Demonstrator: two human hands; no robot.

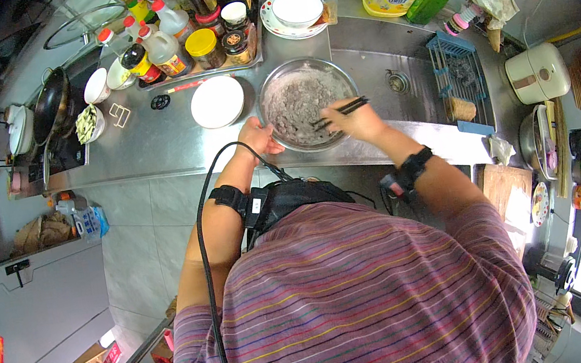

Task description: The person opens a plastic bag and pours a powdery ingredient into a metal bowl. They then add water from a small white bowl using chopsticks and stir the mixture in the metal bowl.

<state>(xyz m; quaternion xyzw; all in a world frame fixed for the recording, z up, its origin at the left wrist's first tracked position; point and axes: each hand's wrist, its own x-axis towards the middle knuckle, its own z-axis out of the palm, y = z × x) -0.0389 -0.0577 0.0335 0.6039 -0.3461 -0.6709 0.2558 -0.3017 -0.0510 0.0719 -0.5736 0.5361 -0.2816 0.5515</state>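
A round metal bowl [263, 83] stands on the steel counter at the sink's left edge. Inside it lies a greyish, lumpy flour mixture [300, 94]. My right hand [358, 121] is closed round dark chopsticks [353, 106], their tips down in the mixture by the bowl's right side. At the near left rim, my left hand [257, 137] grips the bowl, fingers on its outer side. Just left of the bowl sits a white plate [218, 102].
A tray of bottles and jars [205, 48] stands behind, beside stacked white dishes [297, 8]. The sink [381, 57] lies to the right, with a blue rack [453, 58] in it. Far left are a wok [51, 105] and a bowl of green pieces [89, 125]. A black cable [206, 267] hangs along my left arm.
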